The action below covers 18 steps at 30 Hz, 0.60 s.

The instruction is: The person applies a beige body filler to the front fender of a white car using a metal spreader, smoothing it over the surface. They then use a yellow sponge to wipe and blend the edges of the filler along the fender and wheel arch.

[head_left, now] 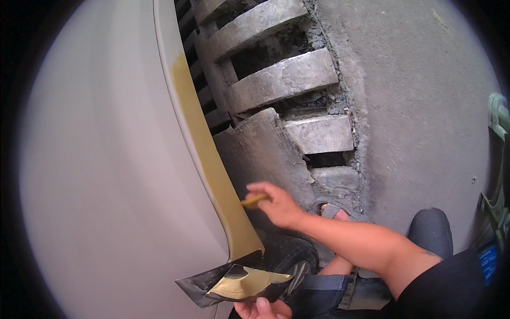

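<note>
A pale vehicle body panel point(111, 133) fills the left side, and a long strip of yellow putty point(194, 117) runs down its lower edge. My right hand point(279, 206), slightly blurred, grips a small yellow spreader point(255, 201) whose tip is at the lower part of the strip; whether it touches cannot be made out. Below the strip's end, my left hand point(264, 309) is closed on the near edge of a dark flat mixing board point(196, 285). A smear of yellow putty point(239, 287) lies on that board, with the thumb on top.
A wheel point(297, 260) sits just behind the board. Beyond my right hand are broken concrete slats point(287, 74) with dark gaps, beside a grey concrete floor point(419, 106). My sandalled foot point(334, 211) rests near the slats. Green and blue items stand at the far right edge.
</note>
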### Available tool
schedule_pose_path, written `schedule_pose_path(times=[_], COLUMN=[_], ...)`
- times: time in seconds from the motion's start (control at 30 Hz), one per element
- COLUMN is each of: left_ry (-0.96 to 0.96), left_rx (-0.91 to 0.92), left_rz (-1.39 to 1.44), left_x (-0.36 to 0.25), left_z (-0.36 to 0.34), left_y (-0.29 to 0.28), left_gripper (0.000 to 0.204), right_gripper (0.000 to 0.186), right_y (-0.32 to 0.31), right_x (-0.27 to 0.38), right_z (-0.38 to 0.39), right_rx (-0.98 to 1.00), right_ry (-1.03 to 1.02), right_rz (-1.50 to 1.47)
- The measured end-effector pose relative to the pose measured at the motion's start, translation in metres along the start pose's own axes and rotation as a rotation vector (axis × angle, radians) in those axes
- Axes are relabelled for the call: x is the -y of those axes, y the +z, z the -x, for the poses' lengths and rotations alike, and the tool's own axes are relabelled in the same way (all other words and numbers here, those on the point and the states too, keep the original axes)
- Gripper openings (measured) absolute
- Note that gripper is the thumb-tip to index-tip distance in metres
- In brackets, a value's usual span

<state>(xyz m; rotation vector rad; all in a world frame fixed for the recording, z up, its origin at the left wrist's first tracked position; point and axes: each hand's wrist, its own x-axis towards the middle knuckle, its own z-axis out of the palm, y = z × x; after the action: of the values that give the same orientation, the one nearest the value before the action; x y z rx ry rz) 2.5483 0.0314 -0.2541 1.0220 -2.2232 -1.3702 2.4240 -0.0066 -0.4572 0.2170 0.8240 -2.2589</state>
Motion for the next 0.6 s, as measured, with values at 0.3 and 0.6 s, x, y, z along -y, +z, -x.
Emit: schedule_pose_path(times=[0.3,0.6], left_ry=[0.149,0.202], left_rx=[0.01,-0.122], left_rz=[0.001,0.033], left_x=[0.01,0.004], left_z=[0.007,0.019], left_y=[-0.003,0.0], left_gripper=[0.057,0.059], right_gripper=[0.037,0.042], right_y=[0.006,-0.029], right_x=[0.026,-0.01], right_z=[-0.056,0.078], right_rx=[-0.205,0.109], right_ry=[-0.382,-0.048], right_rz=[0.095,0.184])
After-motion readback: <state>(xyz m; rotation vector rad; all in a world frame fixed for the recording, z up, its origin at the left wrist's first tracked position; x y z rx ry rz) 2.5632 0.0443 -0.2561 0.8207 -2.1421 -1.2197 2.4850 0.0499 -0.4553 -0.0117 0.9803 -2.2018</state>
